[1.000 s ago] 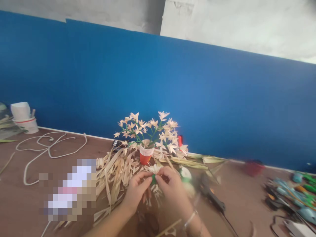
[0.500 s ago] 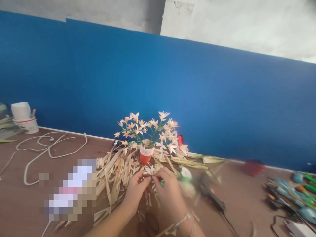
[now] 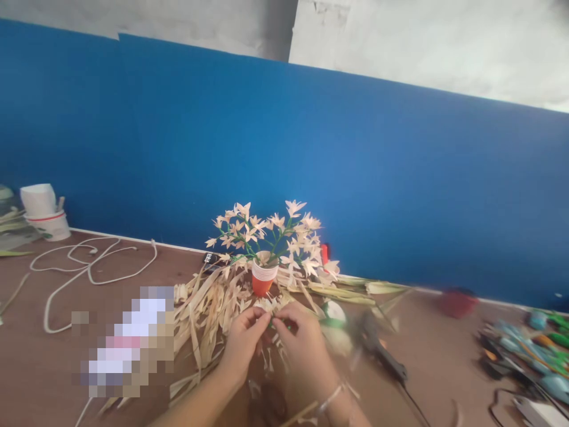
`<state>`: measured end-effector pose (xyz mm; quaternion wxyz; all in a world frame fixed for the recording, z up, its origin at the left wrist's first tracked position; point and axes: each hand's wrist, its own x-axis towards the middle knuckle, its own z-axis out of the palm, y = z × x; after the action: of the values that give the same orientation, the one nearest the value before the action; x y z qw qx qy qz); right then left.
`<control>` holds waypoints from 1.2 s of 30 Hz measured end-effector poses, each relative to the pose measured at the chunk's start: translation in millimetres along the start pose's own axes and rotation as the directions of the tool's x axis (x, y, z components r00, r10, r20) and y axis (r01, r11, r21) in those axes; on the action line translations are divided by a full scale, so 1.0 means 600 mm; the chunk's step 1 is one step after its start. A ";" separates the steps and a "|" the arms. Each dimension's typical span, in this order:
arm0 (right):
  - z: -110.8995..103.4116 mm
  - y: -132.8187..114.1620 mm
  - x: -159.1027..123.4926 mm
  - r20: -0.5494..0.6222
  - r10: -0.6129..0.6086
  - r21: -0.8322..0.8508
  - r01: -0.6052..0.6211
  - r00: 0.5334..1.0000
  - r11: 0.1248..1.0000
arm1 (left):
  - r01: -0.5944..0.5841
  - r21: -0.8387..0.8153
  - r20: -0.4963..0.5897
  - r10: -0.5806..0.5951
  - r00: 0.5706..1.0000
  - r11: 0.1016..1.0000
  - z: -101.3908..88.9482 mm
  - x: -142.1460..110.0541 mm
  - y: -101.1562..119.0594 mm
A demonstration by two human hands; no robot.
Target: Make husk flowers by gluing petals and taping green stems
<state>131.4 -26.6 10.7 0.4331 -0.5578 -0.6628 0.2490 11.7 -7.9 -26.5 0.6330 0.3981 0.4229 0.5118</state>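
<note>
Close around held flower (image 3: 267,304), leaves (image 3: 200,314), cup (image 3: 262,286)

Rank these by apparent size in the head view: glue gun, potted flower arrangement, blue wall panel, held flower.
1. Blue wall panel
2. Potted flower arrangement
3. Glue gun
4. Held flower, judged by its visible part

1. My left hand (image 3: 242,339), near seven o'clock, is bare.
2. My left forearm (image 3: 202,396), also toward seven, is uncovered up to the frame's edge.
3. My right hand (image 3: 306,341), between five and six, is bare too.
4. On my right wrist, past five, I wear a thin, shiny, silvery bracelet (image 3: 331,399).
</note>
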 end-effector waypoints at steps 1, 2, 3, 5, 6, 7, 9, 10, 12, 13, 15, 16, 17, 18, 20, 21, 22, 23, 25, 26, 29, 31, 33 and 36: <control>-0.002 -0.001 0.002 0.034 0.064 0.103 -0.067 0.997 0.992 | -0.008 -0.013 -0.007 0.008 1.000 1.000 0.000 0.001 0.002; -0.003 -0.001 0.004 0.077 0.132 0.204 -0.145 0.988 0.968 | -0.016 -0.026 -0.012 0.015 1.000 1.000 0.000 0.001 0.004; -0.004 -0.002 0.005 0.123 0.195 0.295 -0.223 0.973 0.929 | -0.022 -0.036 -0.014 0.022 1.000 0.999 0.000 0.001 0.006; -0.004 0.000 0.008 0.205 0.299 0.434 -0.361 0.932 0.825 | -0.031 -0.045 -0.013 0.031 0.999 0.998 -0.001 0.001 0.010; -0.004 0.002 0.009 0.241 0.340 0.478 -0.416 0.909 0.773 | -0.033 -0.045 -0.014 0.033 0.999 0.998 -0.001 0.001 0.011; -0.003 0.005 0.009 0.271 0.374 0.513 -0.462 0.887 0.723 | -0.034 -0.044 -0.013 0.033 0.999 0.998 -0.001 0.001 0.012; -0.001 0.011 0.009 0.327 0.415 0.581 -0.527 0.849 0.621 | -0.034 -0.037 -0.010 0.034 0.999 0.999 -0.001 -0.001 0.012; 0.000 0.014 0.009 0.353 0.420 0.611 -0.546 0.836 0.573 | -0.036 -0.033 -0.008 0.036 0.999 0.999 0.000 -0.001 0.013; 0.001 0.018 0.007 0.396 0.406 0.657 -0.563 0.824 0.501 | -0.041 -0.024 0.002 0.041 0.999 0.999 0.001 -0.003 0.014; 0.001 0.019 0.005 0.419 0.394 0.668 -0.572 0.818 0.476 | -0.041 -0.021 0.006 0.041 0.999 0.999 0.001 -0.004 0.015; 0.000 0.018 0.002 0.453 0.377 0.669 -0.587 0.808 0.456 | -0.037 -0.020 0.022 0.038 0.999 0.999 0.002 -0.006 0.018; 0.000 0.016 0.000 0.459 0.371 0.667 -0.588 0.808 0.458 | -0.034 -0.021 0.034 0.034 0.999 0.999 0.003 -0.007 0.020; 0.000 0.015 -0.002 0.458 0.365 0.664 -0.585 0.811 0.466 | -0.030 -0.022 0.045 0.031 0.999 0.999 0.003 -0.008 0.022; 0.000 0.013 -0.003 0.451 0.361 0.660 -0.577 0.816 0.480 | -0.027 -0.025 0.055 0.028 0.998 0.999 0.004 -0.009 0.023; 0.000 0.010 -0.003 0.429 0.359 0.650 -0.559 0.829 0.515 | -0.019 -0.035 0.072 0.021 0.997 0.999 0.004 -0.010 0.024; 0.000 0.009 -0.003 0.415 0.360 0.646 -0.549 0.836 0.531 | -0.015 -0.042 0.074 0.018 0.997 0.999 0.004 -0.009 0.024; 0.000 0.008 -0.001 0.395 0.361 0.642 -0.535 0.844 0.549 | -0.009 -0.052 0.073 0.013 0.997 0.999 0.003 -0.009 0.023; 0.001 0.007 0.000 0.368 0.365 0.638 -0.518 0.855 0.570 | 0.000 -0.060 0.073 0.004 0.997 0.998 0.003 -0.008 0.021; 0.003 0.005 0.004 0.292 0.371 0.622 -0.470 0.881 0.627 | 0.028 -0.073 0.067 -0.023 0.997 0.997 0.002 -0.005 0.017; 0.004 0.004 0.005 0.244 0.371 0.606 -0.439 0.896 0.663 | 0.042 -0.076 0.062 -0.038 0.997 0.996 0.002 -0.004 0.016; 0.010 0.002 0.005 0.076 0.341 0.497 -0.332 0.937 0.802 | 0.072 -0.106 0.055 -0.066 0.996 0.992 0.002 -0.002 0.013; 0.014 0.001 0.001 -0.028 0.300 0.373 -0.269 0.953 0.888 | 0.080 -0.147 0.077 -0.070 0.995 0.986 0.002 -0.003 0.012; 0.017 0.001 -0.004 -0.102 0.250 0.239 -0.221 0.963 0.946 | 0.095 -0.179 0.104 -0.077 0.992 0.979 0.003 -0.004 0.011; 0.023 0.001 -0.011 -0.157 0.179 0.102 -0.164 0.971 0.981 | 0.109 -0.190 0.095 -0.092 0.991 0.976 0.004 -0.004 0.008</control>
<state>120.3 -30.5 1.4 0.4875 -0.6121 -0.5623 0.2674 12.2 -9.6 -20.9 0.7114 0.3340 0.3631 0.5005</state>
